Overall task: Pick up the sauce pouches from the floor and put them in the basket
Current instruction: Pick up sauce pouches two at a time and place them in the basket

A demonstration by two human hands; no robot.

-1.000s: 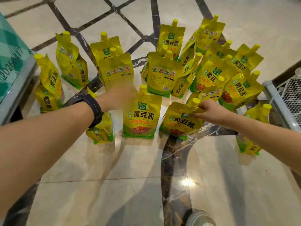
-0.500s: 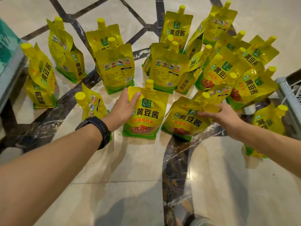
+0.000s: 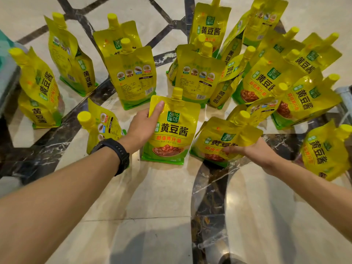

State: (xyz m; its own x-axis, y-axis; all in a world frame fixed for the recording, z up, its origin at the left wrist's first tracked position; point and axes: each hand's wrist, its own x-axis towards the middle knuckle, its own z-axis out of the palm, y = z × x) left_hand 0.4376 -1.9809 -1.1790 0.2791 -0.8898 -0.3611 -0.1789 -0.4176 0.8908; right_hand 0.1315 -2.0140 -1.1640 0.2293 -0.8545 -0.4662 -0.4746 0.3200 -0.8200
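Note:
Several yellow sauce pouches with yellow caps stand on the marble floor. My left hand (image 3: 142,126) grips the left edge of the nearest upright pouch (image 3: 172,130), thumb across its front. My right hand (image 3: 251,151) holds a tilted pouch (image 3: 226,138) by its lower right side, the cap pointing up and right. Another pouch (image 3: 99,126) stands just left of my left wrist. One more (image 3: 327,149) sits at the far right. The basket's metal corner (image 3: 344,96) barely shows at the right edge.
A green-topped grey surface (image 3: 7,73) sits at the left edge. Dark marble inlay bands (image 3: 205,187) cross the pale floor. A shoe tip (image 3: 228,261) shows at the bottom edge. Pouches crowd the back right (image 3: 266,80).
My left hand reached forward and closed on the middle pouch's edge. My right hand slid from the tilted pouch's cap to its lower side. The view moved closer to the pouches.

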